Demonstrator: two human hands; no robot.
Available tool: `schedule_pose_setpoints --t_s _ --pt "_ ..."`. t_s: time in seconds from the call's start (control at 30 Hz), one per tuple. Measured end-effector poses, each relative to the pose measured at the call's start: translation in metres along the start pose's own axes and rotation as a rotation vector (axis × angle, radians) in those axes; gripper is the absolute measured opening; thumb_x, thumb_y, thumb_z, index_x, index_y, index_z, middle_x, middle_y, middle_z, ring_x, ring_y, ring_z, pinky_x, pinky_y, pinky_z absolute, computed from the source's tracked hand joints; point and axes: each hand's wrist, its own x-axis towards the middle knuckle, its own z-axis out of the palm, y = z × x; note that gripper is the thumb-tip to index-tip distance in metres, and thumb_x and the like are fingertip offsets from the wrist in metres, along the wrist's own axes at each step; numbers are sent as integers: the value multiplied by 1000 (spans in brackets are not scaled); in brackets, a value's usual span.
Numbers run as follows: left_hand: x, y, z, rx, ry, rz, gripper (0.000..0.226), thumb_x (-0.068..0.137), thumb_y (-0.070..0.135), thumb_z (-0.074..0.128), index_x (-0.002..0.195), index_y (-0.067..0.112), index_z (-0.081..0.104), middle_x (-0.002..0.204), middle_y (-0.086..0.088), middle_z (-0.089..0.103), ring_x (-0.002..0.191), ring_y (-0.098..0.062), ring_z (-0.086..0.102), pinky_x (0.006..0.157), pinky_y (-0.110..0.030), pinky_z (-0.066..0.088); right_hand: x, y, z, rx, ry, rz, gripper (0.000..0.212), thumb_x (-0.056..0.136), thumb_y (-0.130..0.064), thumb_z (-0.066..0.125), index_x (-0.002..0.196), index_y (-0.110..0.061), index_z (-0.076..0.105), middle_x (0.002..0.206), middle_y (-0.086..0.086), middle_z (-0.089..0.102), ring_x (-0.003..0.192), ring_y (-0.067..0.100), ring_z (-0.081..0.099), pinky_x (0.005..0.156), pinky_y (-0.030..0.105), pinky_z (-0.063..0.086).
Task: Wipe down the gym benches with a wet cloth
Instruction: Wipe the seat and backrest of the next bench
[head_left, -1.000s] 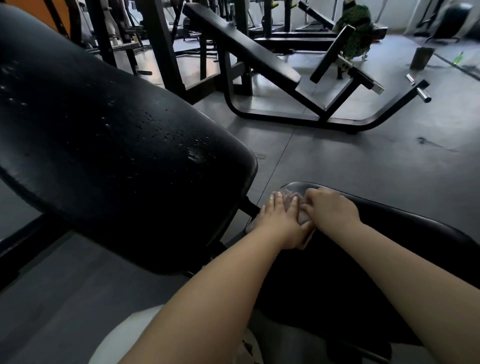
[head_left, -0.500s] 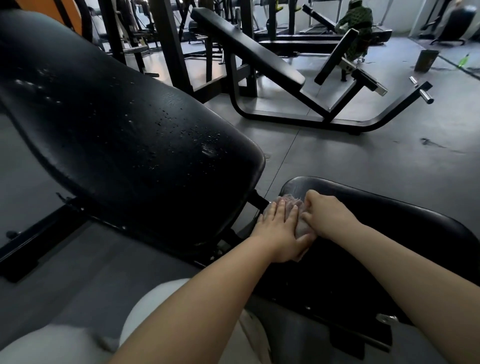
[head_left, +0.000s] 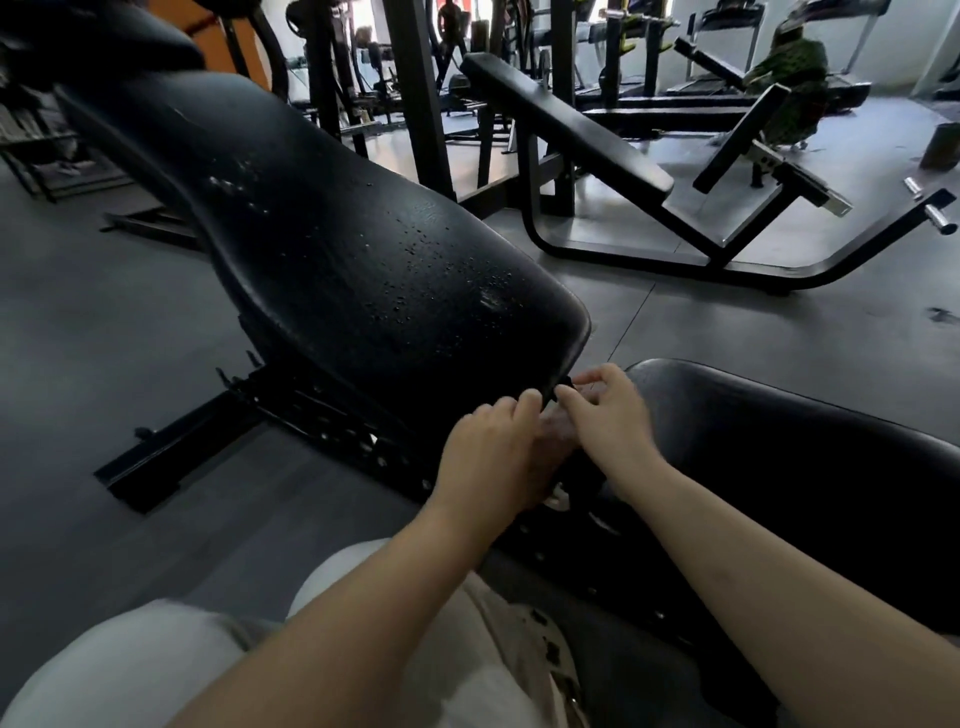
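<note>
The backrest (head_left: 332, 249), a long black pad beaded with water drops, runs from far left down to its near end at centre. The seat (head_left: 810, 457) lies to the right of it, and both hands meet in the gap between the two pads. Farther off, on the grey floor (head_left: 753, 343), stands a second bench (head_left: 561, 124).

The step in hand looks like wiping the joint where backrest meets seat. The left hand (head_left: 493, 457) is curled, fingers together, knuckles up under the lower edge of the backrest. The right hand (head_left: 608, 415) reaches in from the seat side with its fingers bent; whether they pinch anything I cannot tell. The cloth (head_left: 556, 428) shows only as a pale scrap between the two hands, just below the backrest's tip; which hand holds it is hidden.

Next, I judge, the cloth should be gathered into one hand and drawn up the backrest, where the drops show wiping is still due; a firm flat press would serve best there.

A second ago both hands lay flat on the near-left corner of the seat, pressing the cloth down. Since then they have lifted off the pad, curled, and shifted left into the gap, and the view has swung to show more of the frame below.
</note>
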Motion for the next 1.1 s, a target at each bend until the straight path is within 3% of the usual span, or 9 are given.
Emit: schedule_pose_setpoints --t_s 0.1,0.2,0.3,0.4,0.47,0.6,0.7,0.9,1.1 --pt "3 -29 -9 85 80 -35 30 64 7 77 80 10 52 66 -5 56 48 -24 53 42 -26 30 -13 -6 25 132 -45 -61 13 93 -21 57 96 -30 47 88 -9 60 88 10 57 73 16 41" --pt "-8 -53 -8 228 81 41 17 81 26 49 81 12 59 82 -6 61 71 -26 58 57 -33 42 -24 7 45 -35 -163 -283 20 94 -20 52 105 -37 52 113 0 61 115 21 52 99 35 41" --pt "-19 -79 -17 311 71 123 31 84 38 45 102 16 58 108 -7 61 99 -25 51 83 -34 36 -25 25 54 -470 -336 -458 73 89 -60 26 148 -17 27 158 0 15 146 21 6 120 40 8" --pt "-31 -107 -31 370 35 124 38 84 36 46 111 12 59 122 -13 58 113 -27 45 94 -37 33 -29 40 59 -691 -357 -518 99 70 -83 -10 150 -24 -7 154 -7 -21 142 16 -25 118 37 -10" --pt "-38 -125 -41 421 -1 49 43 82 28 49 120 10 57 132 -17 51 125 -31 41 100 -40 35 -35 47 66 -707 -319 -593 94 77 -80 -6 151 -22 -5 156 -1 -14 144 20 -20 117 37 -10" --pt "-43 -145 -54 433 -130 -52 73 64 5 73 133 10 51 139 -23 45 129 -39 42 102 -47 38 -40 42 83 -828 -169 -812 68 89 -47 37 143 -7 26 150 14 34 140 31 19 114 44 7" --pt "-36 -146 -62 434 -98 -48 75 60 2 74 131 5 52 136 -19 50 126 -33 47 105 -40 37 -39 36 94 -892 -131 -976 74 78 -23 56 143 -5 25 149 12 27 138 32 23 113 47 11" --pt "-14 -184 -85 469 78 -85 64 72 -3 51 136 0 45 144 -21 39 135 -35 32 109 -43 28 -36 19 117 -907 -155 -1089 65 83 -15 25 145 0 16 151 13 22 138 31 25 110 46 14" --pt "4 -255 -82 413 135 -36 72 64 -10 66 133 2 47 138 -18 48 133 -33 38 110 -45 28 -24 -41 175 -902 -173 -1070 69 83 -16 22 147 3 4 152 16 27 138 32 32 111 48 32"
